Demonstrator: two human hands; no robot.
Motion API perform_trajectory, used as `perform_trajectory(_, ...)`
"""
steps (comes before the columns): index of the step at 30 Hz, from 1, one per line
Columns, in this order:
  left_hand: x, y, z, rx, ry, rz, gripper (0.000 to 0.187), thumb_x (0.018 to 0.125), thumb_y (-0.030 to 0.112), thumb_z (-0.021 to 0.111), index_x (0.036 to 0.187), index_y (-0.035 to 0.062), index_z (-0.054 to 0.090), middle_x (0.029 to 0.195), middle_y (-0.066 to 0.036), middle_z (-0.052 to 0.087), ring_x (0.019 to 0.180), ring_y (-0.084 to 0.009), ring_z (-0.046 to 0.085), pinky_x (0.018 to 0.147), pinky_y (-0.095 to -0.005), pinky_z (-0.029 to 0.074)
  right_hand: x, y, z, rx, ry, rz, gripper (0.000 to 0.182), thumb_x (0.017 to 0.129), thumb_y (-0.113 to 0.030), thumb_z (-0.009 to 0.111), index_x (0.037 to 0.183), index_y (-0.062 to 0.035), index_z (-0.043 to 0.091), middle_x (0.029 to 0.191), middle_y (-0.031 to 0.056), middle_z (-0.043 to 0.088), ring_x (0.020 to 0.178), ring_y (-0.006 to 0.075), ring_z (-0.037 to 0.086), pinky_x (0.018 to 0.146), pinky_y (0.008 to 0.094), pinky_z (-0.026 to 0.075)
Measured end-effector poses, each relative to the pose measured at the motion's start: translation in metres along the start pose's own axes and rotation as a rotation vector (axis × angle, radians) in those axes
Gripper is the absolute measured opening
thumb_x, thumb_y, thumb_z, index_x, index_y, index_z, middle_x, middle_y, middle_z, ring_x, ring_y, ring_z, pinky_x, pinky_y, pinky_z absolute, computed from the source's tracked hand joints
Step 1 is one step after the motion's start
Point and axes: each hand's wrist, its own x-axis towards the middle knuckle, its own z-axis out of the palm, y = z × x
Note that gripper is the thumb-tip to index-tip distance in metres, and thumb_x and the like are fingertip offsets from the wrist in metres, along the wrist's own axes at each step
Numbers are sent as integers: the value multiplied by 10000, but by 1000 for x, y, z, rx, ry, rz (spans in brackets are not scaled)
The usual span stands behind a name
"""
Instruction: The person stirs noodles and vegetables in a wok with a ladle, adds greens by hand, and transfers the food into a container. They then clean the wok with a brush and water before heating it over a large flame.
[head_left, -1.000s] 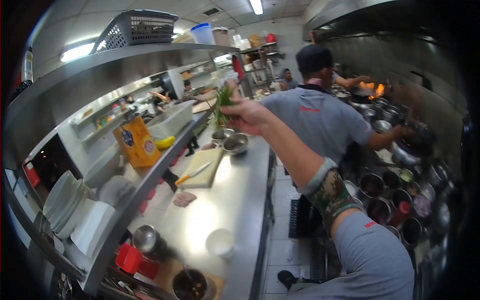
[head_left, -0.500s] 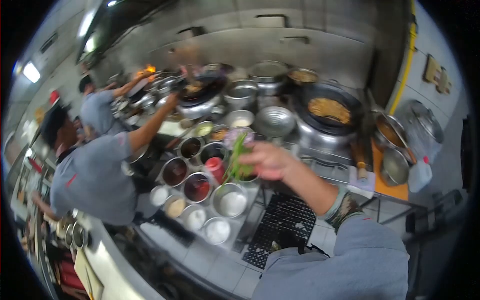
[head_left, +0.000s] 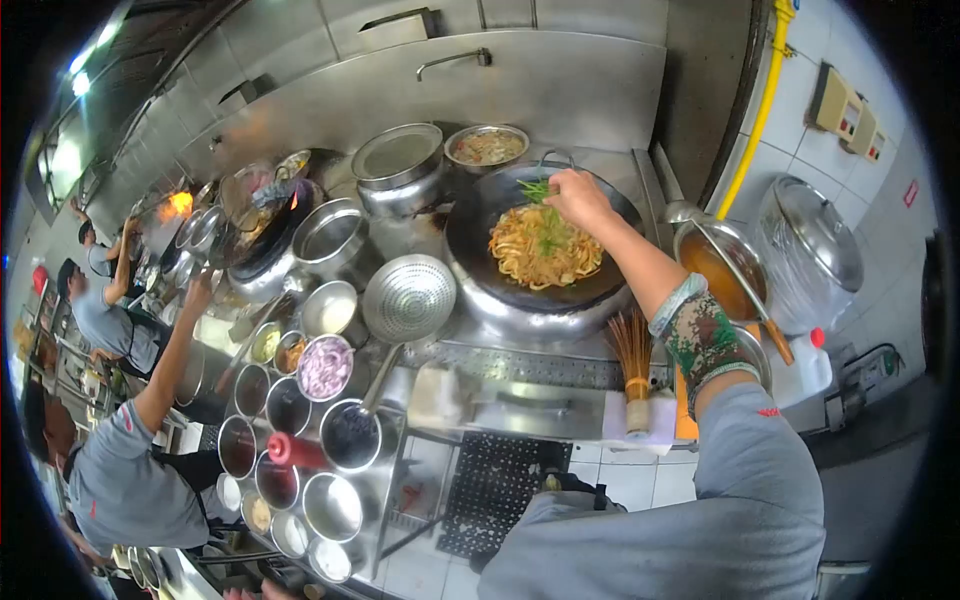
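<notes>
Over the wok (head_left: pixel 475 235) of noodles (head_left: pixel 520 258), my right fingers (head_left: pixel 574 198) pinch green herbs (head_left: pixel 538 189); my left's grip I cannot tell.

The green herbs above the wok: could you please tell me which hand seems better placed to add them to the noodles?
Probably the right: the right hand holds the green herbs above the wok, over the noodles, while no other hand is at this wok.
</notes>
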Motion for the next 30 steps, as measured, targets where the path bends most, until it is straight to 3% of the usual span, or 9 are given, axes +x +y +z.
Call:
perform_trajectory(3,-47,103,85,-190,-324,-24,547,948,90,552,1454,37,351,1455,-197,413,1301,-298,455,1048,-395,413,32,33,16,51,96,-136,168,787,-129,697,939,-59,712,972,181,684,985,354,638,842,446,501)
perform_trajectory(8,-101,223,181,-252,-899,296,509,818,43,674,1296,-7,505,1272,-177,561,1194,-309,516,1008,-398,401,58,60,25,74,-20,-183,158,763,-66,679,918,-75,711,917,161,692,964,351,646,822,443,509)
perform_trajectory(14,-173,311,308,-493,-1027,808,418,783,150,750,1139,8,582,1162,-188,578,1087,-374,533,927,-437,426,55,88,45,241,-22,-312,179,797,-124,717,957,-48,690,906,144,703,872,298,678,784,405,527)
perform_trajectory(16,-184,306,330,-476,-1149,820,318,800,179,736,1032,13,596,1048,-177,580,1001,-370,534,861,-441,430,42,90,17,590,-138,-48,180,815,-137,708,959,-32,684,885,136,707,767,248,697,715,369,542)
perform_trajectory(18,-189,312,318,-563,-1179,826,233,808,193,728,807,24,568,811,-156,532,799,-355,502,720,-453,407,14,115,-23,495,-96,-152,186,858,-164,684,983,-26,676,857,117,706,685,183,681,649,328,537)
perform_trajectory(20,-176,320,281,-576,-1244,755,198,796,157,733,836,27,588,836,-148,542,819,-350,507,728,-433,414,-31,157,-66,438,-130,-47,205,903,-179,656,1034,-22,652,878,73,662,743,123,645,633,263,537)
perform_trajectory(24,-177,336,278,-633,-1172,644,178,792,131,731,854,30,598,854,-140,535,844,-351,504,739,-428,416,-143,232,-108,-412,-146,273,358,832,-254,668,1104,-25,621,1078,198,655,1002,377,627,867,479,491)
perform_trajectory(26,-194,329,302,-661,-1156,651,178,793,129,730,858,30,598,855,-141,532,847,-352,503,742,-429,416,-182,271,-93,-585,-152,528,372,831,-232,669,1129,-28,583,1064,226,644,994,403,619,853,492,489)
perform_trajectory(30,-228,286,320,-685,-1167,672,168,790,121,725,837,40,585,845,-144,525,839,-356,501,730,-432,414,-216,294,-78,-489,-37,609,364,836,-204,664,1121,-6,555,1037,247,640,995,431,609,853,495,489)
